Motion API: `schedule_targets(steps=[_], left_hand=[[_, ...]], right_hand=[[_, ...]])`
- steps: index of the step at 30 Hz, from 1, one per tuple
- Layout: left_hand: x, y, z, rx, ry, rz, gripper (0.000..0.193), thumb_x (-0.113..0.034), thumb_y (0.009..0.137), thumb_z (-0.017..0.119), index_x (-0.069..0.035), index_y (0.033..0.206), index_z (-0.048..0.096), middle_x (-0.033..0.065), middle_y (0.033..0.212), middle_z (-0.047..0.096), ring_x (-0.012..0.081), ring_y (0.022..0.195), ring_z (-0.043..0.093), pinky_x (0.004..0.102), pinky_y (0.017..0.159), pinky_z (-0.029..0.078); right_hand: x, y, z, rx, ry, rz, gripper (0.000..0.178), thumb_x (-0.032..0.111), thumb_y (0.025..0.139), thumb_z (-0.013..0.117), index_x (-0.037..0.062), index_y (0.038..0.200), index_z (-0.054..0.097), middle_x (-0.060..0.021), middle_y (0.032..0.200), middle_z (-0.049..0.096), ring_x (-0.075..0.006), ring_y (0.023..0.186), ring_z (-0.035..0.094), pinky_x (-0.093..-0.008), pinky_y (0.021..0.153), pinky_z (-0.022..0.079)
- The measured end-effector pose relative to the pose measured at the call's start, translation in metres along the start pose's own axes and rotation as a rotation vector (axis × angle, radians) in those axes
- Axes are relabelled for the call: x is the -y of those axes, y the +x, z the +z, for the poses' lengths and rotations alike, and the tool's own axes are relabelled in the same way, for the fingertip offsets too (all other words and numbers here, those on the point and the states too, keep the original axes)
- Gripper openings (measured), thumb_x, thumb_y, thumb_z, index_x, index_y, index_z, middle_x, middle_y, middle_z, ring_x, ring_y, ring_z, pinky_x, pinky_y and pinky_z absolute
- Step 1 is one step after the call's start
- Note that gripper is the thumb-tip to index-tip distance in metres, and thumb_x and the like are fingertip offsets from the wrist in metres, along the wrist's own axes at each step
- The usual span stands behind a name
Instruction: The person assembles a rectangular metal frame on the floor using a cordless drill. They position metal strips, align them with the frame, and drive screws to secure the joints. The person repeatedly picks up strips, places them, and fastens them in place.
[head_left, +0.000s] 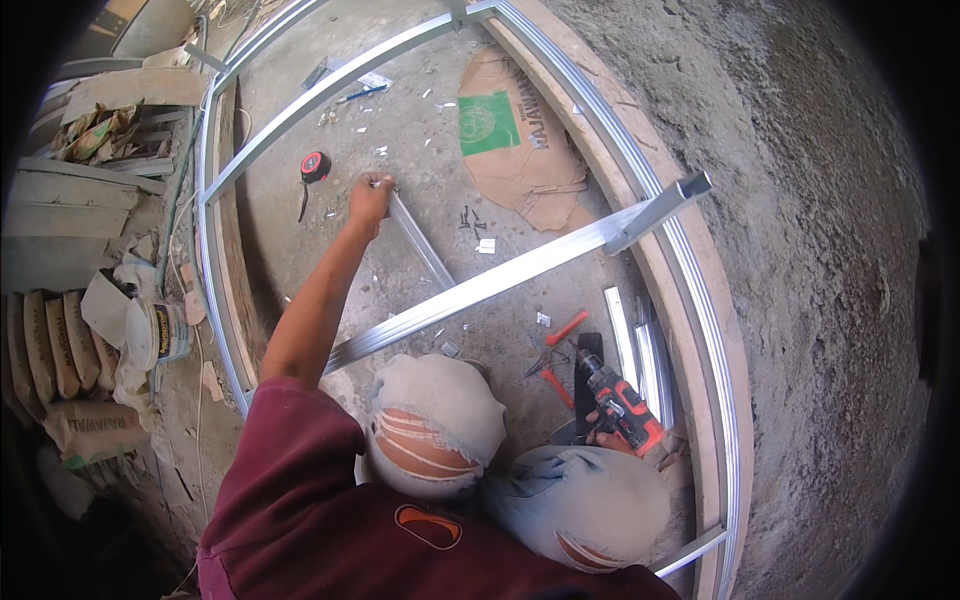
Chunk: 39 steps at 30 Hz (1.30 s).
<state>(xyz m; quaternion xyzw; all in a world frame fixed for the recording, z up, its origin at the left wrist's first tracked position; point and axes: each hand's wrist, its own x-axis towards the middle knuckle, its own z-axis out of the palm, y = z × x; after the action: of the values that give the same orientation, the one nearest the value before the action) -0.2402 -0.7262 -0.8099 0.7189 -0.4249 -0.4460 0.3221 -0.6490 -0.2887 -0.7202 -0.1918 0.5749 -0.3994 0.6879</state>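
Fingers of my right hand [602, 430], partly hidden behind my knee [580, 500] and the cordless drill [625, 405], wrap around that drill. My left hand's [370, 203] close on the far end of a short metal channel [418, 236]. Inside the metal frame [690, 270], it slants rightward toward me, meeting the long crossbar [500, 283]; whether they touch, I cannot tell.

Lettering [532, 115] on sacks [530, 165] (bucket [143, 336] too, apparently)

Grey floor [425, 165], tape measure [314, 166], paper sack [525, 165], screws [470, 218]
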Motion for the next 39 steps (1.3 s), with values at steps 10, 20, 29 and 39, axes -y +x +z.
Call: schedule_targets(steps=[10,20,29,39], left_hand=[[0.025,-0.018,0.08,0.145,0.928,0.786,0.03,-0.035,0.085,0.077,-0.019,0.11,0.072,0.0152,0.103,0.071,0.0382,0.104,0.063,0.0489,0.098,0.045],[0.026,-0.001,0.11,0.372,0.896,0.403,0.029,-0.027,0.084,0.067,-0.003,0.099,0.071,0.0215,0.106,0.073,0.041,0.103,0.069,0.0497,0.09,0.054],[-0.083,-0.094,0.021,0.341,0.265,0.577,0.019,-0.013,0.087,0.069,-0.004,0.103,0.069,0.0065,0.083,0.069,0.016,0.077,0.066,0.0295,0.072,0.052],[-0.01,-0.278,-0.002,1.161,-0.085,-0.036,0.023,-0.013,0.096,0.063,-0.007,0.118,0.07,0.0015,0.09,0.068,0.0124,0.08,0.064,0.0313,0.078,0.052]], right_hand=[[0.002,0.014,-0.002,0.085,-0.195,0.147,0.037,0.008,0.092,0.065,0.0058,0.129,0.058,-0.0078,0.102,0.067,-0.0166,0.087,0.066,-0.033,0.077,0.055],[0.008,0.01,0.001,0.041,-0.237,0.055,0.042,0.007,0.085,0.07,0.002,0.126,0.06,-0.0097,0.096,0.069,-0.0172,0.078,0.069,-0.0319,0.071,0.058],[0.023,-0.008,0.015,0.089,-0.008,-0.028,0.046,0.011,0.084,0.074,-0.0003,0.126,0.059,-0.0106,0.093,0.069,-0.0207,0.079,0.069,-0.0333,0.071,0.059],[0.013,0.012,0.035,0.023,0.004,0.053,0.061,0.009,0.077,0.074,0.0016,0.134,0.056,-0.0099,0.108,0.069,-0.0123,0.086,0.063,-0.0287,0.069,0.052]])
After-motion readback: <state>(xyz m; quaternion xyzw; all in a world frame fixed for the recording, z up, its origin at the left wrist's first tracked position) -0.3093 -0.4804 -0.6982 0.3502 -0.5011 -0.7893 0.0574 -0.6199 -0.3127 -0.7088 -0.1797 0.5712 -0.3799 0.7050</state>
